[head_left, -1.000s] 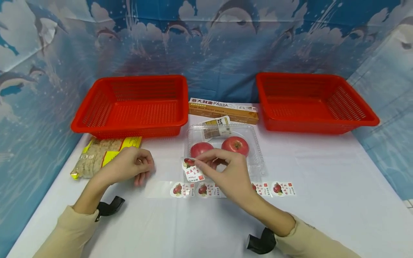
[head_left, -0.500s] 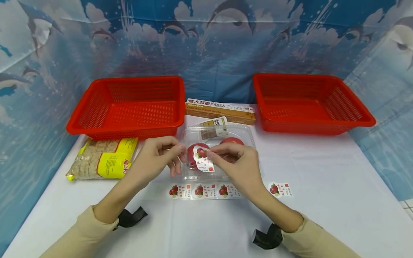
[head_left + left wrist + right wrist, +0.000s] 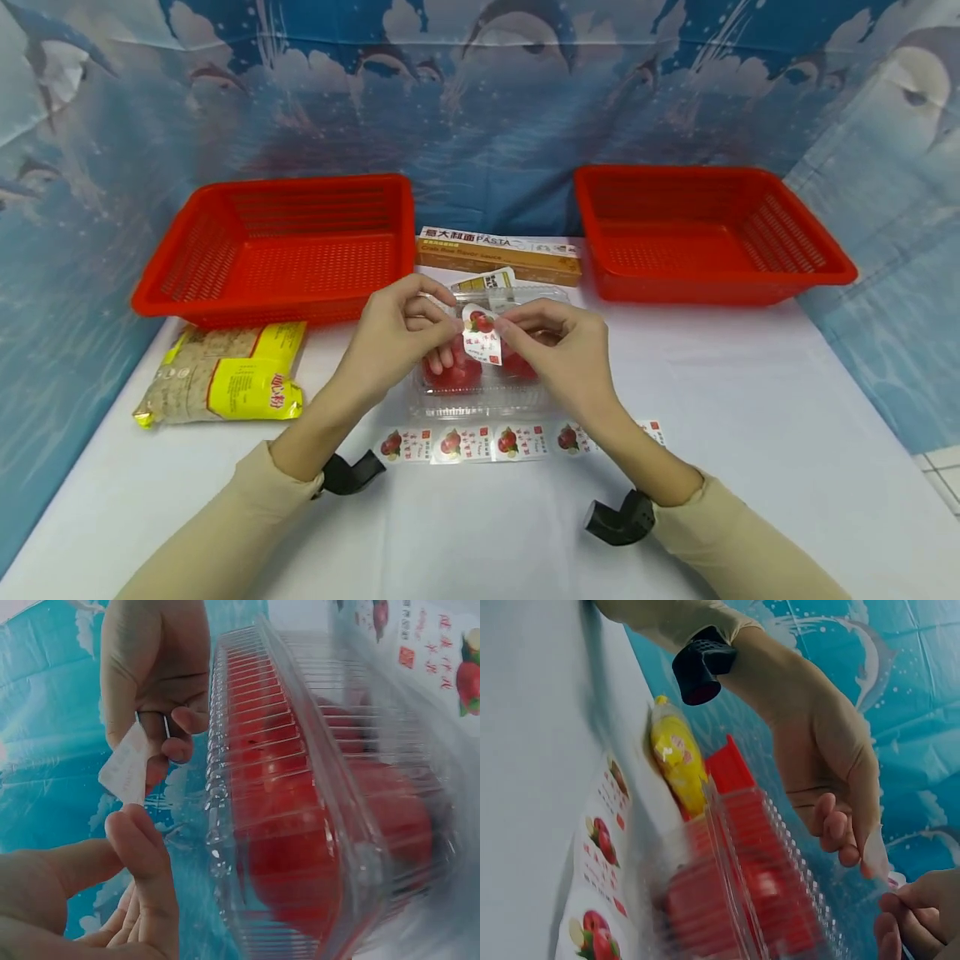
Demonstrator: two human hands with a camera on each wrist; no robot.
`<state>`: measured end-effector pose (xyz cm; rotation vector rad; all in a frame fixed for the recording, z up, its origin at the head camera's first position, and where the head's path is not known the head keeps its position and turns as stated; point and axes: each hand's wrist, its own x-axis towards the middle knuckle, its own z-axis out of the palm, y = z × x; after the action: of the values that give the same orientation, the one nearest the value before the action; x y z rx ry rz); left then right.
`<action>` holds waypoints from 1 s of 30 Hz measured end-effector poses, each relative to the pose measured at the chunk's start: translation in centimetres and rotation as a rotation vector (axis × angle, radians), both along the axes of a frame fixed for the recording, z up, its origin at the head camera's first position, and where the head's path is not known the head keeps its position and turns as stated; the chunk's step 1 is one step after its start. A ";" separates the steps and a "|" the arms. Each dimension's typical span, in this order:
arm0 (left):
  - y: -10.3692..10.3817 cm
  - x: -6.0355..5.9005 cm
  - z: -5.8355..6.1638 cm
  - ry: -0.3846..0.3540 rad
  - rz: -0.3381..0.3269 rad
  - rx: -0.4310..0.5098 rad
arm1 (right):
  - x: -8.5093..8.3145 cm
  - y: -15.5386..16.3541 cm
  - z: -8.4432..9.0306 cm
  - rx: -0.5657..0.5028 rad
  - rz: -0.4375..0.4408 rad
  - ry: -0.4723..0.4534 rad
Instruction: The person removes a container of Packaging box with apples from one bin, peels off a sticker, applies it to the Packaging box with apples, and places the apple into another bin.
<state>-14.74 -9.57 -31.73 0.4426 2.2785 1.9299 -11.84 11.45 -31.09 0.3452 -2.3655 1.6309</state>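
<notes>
A small white apple sticker point(image 3: 481, 333) is held in the air over a clear plastic clamshell box point(image 3: 480, 400) with red fruit point(image 3: 452, 372) inside. My left hand point(image 3: 452, 322) pinches the sticker's left edge and my right hand point(image 3: 501, 327) pinches its right edge. The left wrist view shows the sticker's blank back point(image 3: 126, 766) between my left thumb point(image 3: 141, 844) and the right hand's fingers point(image 3: 161, 712), beside the box point(image 3: 300, 810). In the right wrist view the sticker point(image 3: 875, 855) is at the left hand's fingertips point(image 3: 840, 832).
A strip of more apple stickers point(image 3: 487, 442) lies in front of the box. Two red baskets stand at the back, left point(image 3: 277, 250) and right point(image 3: 705, 233), with a pasta box point(image 3: 498, 250) between them. A yellow packet point(image 3: 225, 375) lies at the left.
My right hand has lifted the sticker up and away from the strip to above the box. The left hand has come over from the left and taken its other edge.
</notes>
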 end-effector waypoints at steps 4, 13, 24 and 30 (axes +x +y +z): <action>0.8 -1.2 -0.6 -0.035 -0.025 0.035 | -1.5 0.9 -1.3 0.012 -0.012 -0.012; 1.3 -1.9 -1.9 -0.064 -0.032 0.059 | -3.4 1.8 -3.5 0.085 0.018 -0.028; 1.8 -1.9 -2.5 -0.021 0.058 -0.046 | -3.3 1.5 -3.4 0.209 -0.016 0.009; 2.1 -1.9 -2.8 -0.012 0.087 -0.069 | -3.3 1.5 -3.4 0.269 -0.036 0.039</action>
<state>-16.67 -7.42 -34.49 0.3286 2.3863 1.8802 -15.15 12.97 -34.47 0.3775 -2.5485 1.2788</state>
